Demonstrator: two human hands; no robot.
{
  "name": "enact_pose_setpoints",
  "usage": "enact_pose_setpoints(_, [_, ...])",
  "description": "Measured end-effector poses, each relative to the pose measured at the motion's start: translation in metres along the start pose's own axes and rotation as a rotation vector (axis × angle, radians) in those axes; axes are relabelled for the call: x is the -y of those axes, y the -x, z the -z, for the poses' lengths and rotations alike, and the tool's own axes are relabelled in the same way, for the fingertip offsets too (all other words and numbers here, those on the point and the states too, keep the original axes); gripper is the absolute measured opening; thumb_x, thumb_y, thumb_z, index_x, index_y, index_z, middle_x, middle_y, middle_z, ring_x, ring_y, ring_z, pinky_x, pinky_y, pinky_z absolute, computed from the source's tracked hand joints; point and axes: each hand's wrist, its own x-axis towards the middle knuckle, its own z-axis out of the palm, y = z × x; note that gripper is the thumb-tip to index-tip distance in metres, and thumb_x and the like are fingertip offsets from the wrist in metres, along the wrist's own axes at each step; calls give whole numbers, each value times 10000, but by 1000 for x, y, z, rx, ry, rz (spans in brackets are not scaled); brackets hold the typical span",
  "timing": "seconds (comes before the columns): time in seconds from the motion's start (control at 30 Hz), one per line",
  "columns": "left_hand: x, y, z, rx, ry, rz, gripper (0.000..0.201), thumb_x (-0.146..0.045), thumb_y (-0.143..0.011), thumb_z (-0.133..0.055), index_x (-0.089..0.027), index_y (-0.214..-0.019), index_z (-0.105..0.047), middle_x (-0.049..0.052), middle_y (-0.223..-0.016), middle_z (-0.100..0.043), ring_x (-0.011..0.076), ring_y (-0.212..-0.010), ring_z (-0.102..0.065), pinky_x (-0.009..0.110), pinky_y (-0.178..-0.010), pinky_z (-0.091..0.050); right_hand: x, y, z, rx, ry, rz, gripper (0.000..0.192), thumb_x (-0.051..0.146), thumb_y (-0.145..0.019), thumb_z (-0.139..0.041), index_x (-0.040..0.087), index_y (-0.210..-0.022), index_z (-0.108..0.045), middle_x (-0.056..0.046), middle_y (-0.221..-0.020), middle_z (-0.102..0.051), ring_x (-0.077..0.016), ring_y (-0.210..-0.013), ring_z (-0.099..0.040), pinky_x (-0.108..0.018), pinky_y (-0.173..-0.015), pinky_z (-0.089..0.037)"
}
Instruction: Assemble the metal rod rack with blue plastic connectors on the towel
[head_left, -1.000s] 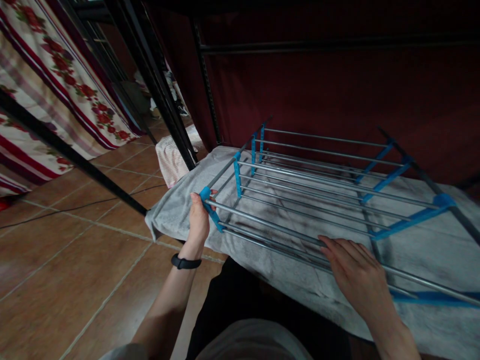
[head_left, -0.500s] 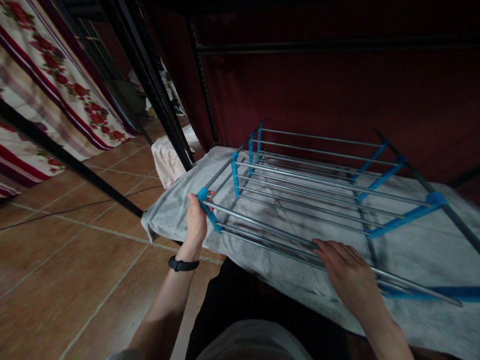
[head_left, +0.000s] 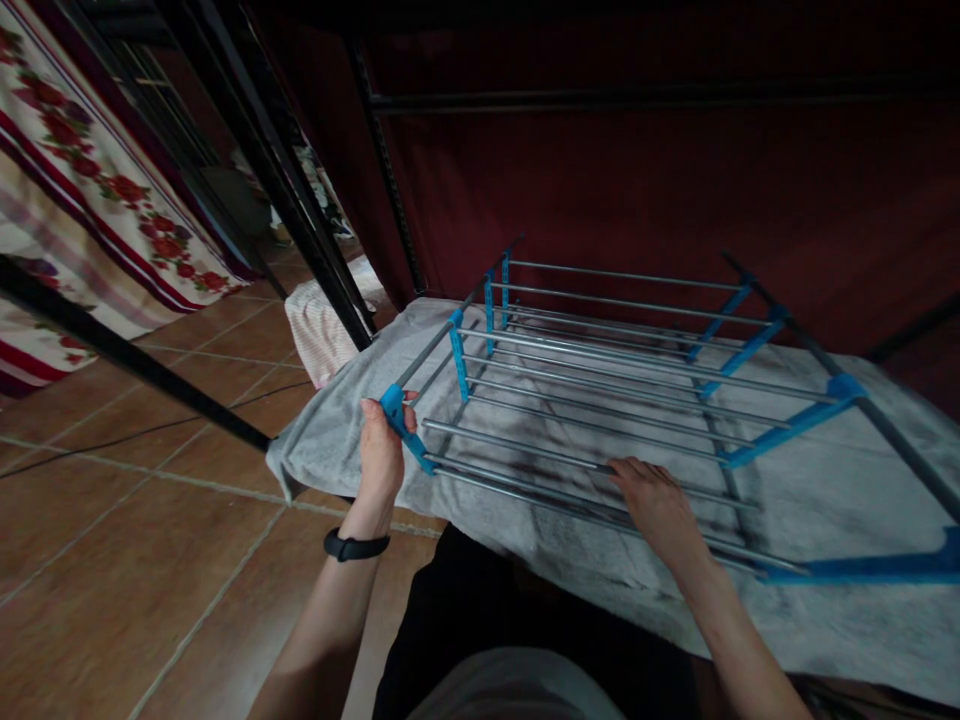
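A rack of grey metal rods and blue plastic connectors lies on a grey cloth. My left hand grips the blue corner connector at the rack's near left, fingers wrapped round it. My right hand is closed round a loose-looking metal rod along the near side. That rod's left end lies just short of the connector in my left hand, apart from it. At the near right, a blue end piece rests low over the cloth.
The grey cloth covers a low platform inside a black metal frame. Behind it hangs a dark red curtain. To the left are a flowered curtain, a tiled floor and a black cable.
The rod in my right hand has shifted, and its left end now shows apart from the left connector. Its right end no longer reaches past the blue end piece. The view has turned slightly.
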Motion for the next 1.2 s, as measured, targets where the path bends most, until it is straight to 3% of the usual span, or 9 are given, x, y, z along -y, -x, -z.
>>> enact_pose_setpoints(0.37, [-2, 3, 2, 34, -4, -43, 751, -809, -890, -312, -164, -862, -696, 29, -624, -568, 140, -545, -483, 281, -558, -432, -32, -5, -43, 156, -99, -59, 303, 175, -982, -432, 186, -1081, -718, -83, -1001, -746, -170, -846, -710, -302, -781, -512])
enact_pose_setpoints(0.47, [1, 2, 4, 43, -19, -64, 734, -790, -904, -315, -162, -902, -696, 29, -631, -578, 149, -578, -510, 283, -594, -435, -34, -12, -47, 213, -126, -72, 327, 178, -995, -403, 176, -1019, -729, -82, -973, -744, -172, -826, -707, -310, -776, -517])
enact_pose_setpoints(0.53, [2, 0, 5, 41, -17, -84, 694, -755, -927, -323, -163, -989, -680, 16, -622, -573, 152, -591, -518, 279, -612, -430, -29, -25, -42, 177, -176, -58, 327, 194, -1002, -400, 178, -1035, -725, -81, -1013, -741, -176, -864, -704, -319, -801, -525])
enact_pose_setpoints(0.7, [-4, -3, 4, 29, -29, -131, 552, -631, -975, -382, -184, -1201, -614, 2, -678, -596, 154, -645, -546, 261, -638, -428, -3, -96, -6, -42, -398, 19, 318, 247, -1008, -414, 207, -1159, -691, -70, -1158, -714, -179, -1027, -670, -329, -908, -521])
enact_pose_setpoints(0.9, [-10, -8, 6, 77, -6, -90, 470, -546, -983, -380, -181, -1158, -618, -4, -639, -579, 155, -609, -521, 261, -623, -415, 40, -211, 23, -143, -667, 8, 332, 262, -1004, -395, 219, -1157, -686, -63, -1199, -692, -190, -1131, -618, -326, -997, -459])
enact_pose_setpoints(1.07, [-16, -11, 7, 129, 37, -38, 437, -502, -963, -391, -171, -1169, -588, -17, -584, -560, 160, -571, -494, 264, -605, -389, 82, -287, 37, -74, -698, 23, 275, 284, -992, -451, 245, -1125, -689, -46, -1198, -691, -224, -1124, -608, -351, -992, -431])
enact_pose_setpoints(1.13, [-20, -12, 7, 150, 58, -10, 429, -480, -941, -407, -163, -1173, -578, -20, -561, -555, 160, -551, -477, 266, -593, -379, 96, -315, 38, -35, -758, -46, 215, 296, -965, -525, 243, -1098, -685, -45, -1134, -699, -233, -1088, -615, -362, -975, -432])
enact_pose_setpoints(1.2, [-24, -13, 5, 165, 80, 18, 415, -453, -911, -422, -163, -1162, -578, -22, -543, -548, 161, -533, -461, 269, -580, -370, 106, -342, 32, 30, -986, -212, 169, 278, -901, -638, 227, -1060, -668, -29, -980, -696, -207, -1004, -627, -326, -932, -454])
